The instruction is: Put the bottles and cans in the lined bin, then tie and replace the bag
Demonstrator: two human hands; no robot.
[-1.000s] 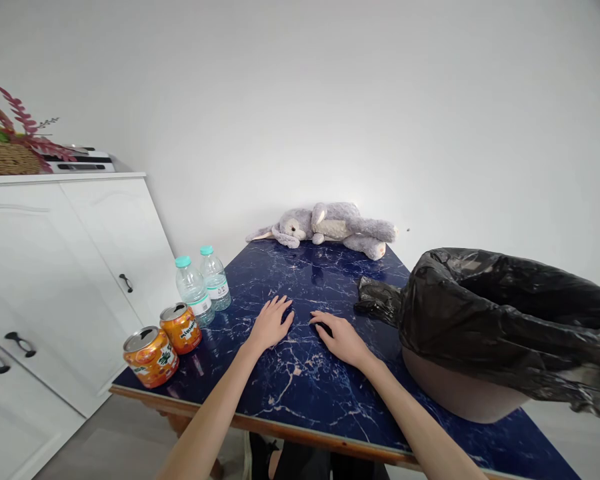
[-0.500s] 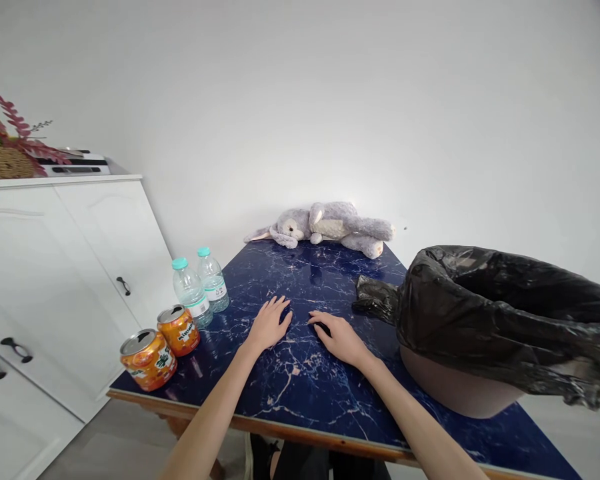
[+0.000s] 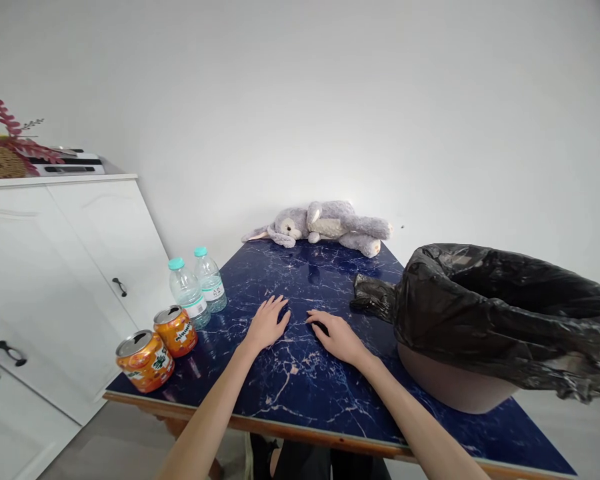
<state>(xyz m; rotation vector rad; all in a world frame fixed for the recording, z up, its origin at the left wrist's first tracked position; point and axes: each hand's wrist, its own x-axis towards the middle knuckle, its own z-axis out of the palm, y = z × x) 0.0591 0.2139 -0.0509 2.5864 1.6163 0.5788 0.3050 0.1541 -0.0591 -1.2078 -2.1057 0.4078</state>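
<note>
Left hand (image 3: pixel 267 325), right hand (image 3: pixel 336 335) flat on table (image 3: pixel 300 393); fingers spread

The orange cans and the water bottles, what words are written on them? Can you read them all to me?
"Mirinda": on the farther orange drink can, partly blurred.
Nearer orange drink can: green and white print, too blurred to read.
Two clear plastic water bottles with teal caps: white labels, print too small to read.
Nothing else carries writing.
</note>
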